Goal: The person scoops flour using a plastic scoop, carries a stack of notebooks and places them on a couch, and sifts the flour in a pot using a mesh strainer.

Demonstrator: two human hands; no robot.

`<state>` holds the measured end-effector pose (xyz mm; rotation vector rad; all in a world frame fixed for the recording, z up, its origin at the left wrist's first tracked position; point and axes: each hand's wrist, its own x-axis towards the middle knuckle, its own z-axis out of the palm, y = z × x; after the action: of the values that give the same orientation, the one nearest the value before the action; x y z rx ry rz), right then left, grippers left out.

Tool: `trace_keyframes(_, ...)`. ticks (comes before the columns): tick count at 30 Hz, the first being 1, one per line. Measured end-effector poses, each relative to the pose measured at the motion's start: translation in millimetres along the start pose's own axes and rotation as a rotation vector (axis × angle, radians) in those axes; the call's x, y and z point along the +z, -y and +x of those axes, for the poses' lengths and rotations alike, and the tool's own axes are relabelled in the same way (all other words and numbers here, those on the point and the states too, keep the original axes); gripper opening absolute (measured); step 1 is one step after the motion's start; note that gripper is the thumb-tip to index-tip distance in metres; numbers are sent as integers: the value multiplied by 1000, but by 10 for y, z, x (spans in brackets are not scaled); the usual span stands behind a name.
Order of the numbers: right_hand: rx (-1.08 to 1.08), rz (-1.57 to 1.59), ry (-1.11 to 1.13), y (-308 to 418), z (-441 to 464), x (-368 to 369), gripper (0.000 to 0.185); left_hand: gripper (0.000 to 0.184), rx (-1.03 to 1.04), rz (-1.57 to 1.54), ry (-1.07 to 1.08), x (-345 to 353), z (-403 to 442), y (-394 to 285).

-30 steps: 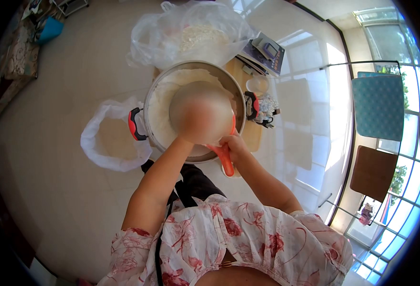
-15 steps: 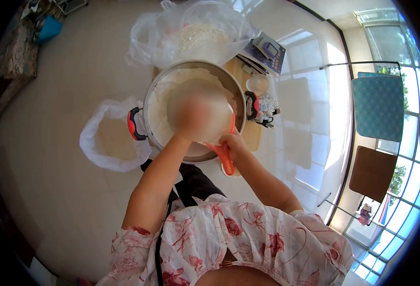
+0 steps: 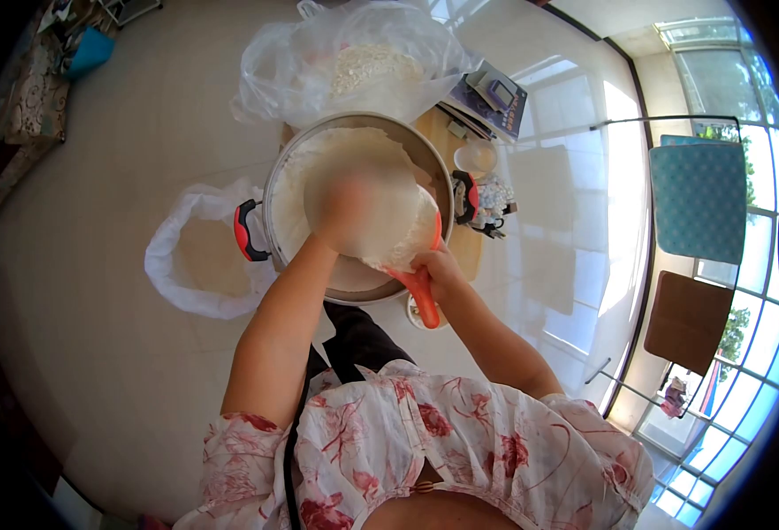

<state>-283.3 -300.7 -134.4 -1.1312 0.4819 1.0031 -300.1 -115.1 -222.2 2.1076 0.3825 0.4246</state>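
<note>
A large round metal pan (image 3: 447,168) with red-and-black handles holds a white powder (image 3: 296,190). Over its middle is my left hand (image 3: 349,199), smeared by a blur, so its fingers cannot be made out. At the pan's near right edge my right hand (image 3: 440,268) is closed on the red handle of a scoop (image 3: 421,296). The scoop's red rim shows at the right, with white powder heaped against it. The blur hides the rest of the scoop and the middle of the pan.
Beyond the pan lies a clear plastic bag (image 3: 266,75) with pale flakes. A white bag (image 3: 164,274) stands open at the left. Books (image 3: 509,115), a clear cup (image 3: 475,159) and a beaded item (image 3: 494,199) are at the right. Chairs (image 3: 699,203) stand farther right.
My left hand has moved a little left and away from the scoop's rim. More white powder shows by the scoop. My right hand stays on the handle, almost in place.
</note>
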Motion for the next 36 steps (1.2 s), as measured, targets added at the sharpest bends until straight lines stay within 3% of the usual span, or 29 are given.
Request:
trace_keyframes(8, -12, -16, 38, 74, -84, 66, 77, 14, -96, -3, 63, -48, 120, 25)
trace_keyframes(10, -16, -83, -26, 97, -101, 108, 76, 14, 16, -35, -3, -41, 137, 122)
trace_keyframes(14, -21, -24, -2, 67, -107, 59, 73, 16, -15, 79, -16, -198, 133, 59)
trace_keyframes(17, -45, -8, 47, 19, -64, -8, 73, 16, -137, -132, 66, -273, 137, 148)
trace_keyframes(20, -23, -9, 8, 35, -100, 42, 76, 17, 1, -66, 37, -295, 132, 175)
trace_keyframes(22, -5, 39, 9, 41, -122, 76, 77, 22, -252, -101, 102, -305, 100, 90)
trace_keyframes(23, -6, 39, 11, 36, -122, 83, 77, 22, -250, -100, 101, -307, 75, 43)
trace_keyframes(26, -17, 73, -8, 17, -107, 78, 77, 23, -226, -47, 20, -287, -59, -78)
trace_keyframes(28, -4, 67, 4, 6, -76, 58, 76, 27, -127, -195, -117, -274, -185, -141)
trace_keyframes(32, -16, 84, 2, 9, -47, 57, 74, 37, -124, -224, -117, -306, -472, -285)
trace_keyframes(36, 12, 60, 22, 10, -23, 37, 71, 62, 93, -13, -39, -299, -654, -504)
